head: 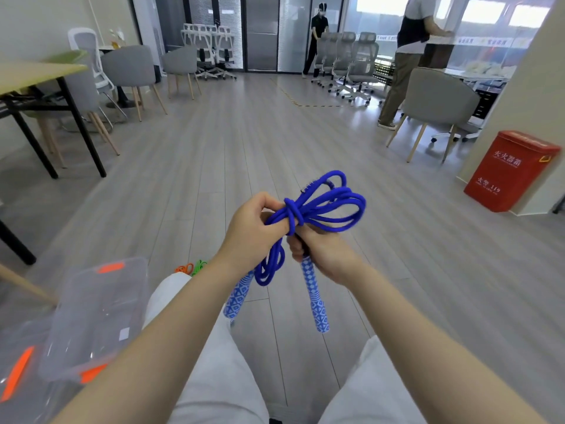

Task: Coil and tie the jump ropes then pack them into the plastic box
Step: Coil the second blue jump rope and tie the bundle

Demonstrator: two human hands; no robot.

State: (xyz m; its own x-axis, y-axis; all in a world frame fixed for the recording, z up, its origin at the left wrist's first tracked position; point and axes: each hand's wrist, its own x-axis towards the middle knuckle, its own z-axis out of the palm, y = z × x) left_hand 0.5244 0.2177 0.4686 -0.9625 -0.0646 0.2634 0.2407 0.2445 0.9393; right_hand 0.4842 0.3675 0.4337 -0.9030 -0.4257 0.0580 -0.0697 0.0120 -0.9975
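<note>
Left hand [249, 232] fingers curled, pinching wrap of blue woven jump rope [308, 209] at knot. Right hand [321, 255] closed round top of one blue-white patterned handle [315, 298]; second handle [238, 296] hangs below left hand. Rope held in air over lap, loops fanned away from body, short loops dangling. Step judged: tying coil, wrap nearly cinched. Next calls for pulling wrap tight, then lowering bundle into clear plastic box with orange latches [94, 319] at lower left. Orange and green ropes [191, 267] on floor beyond knee, untied as far as visible.
</note>
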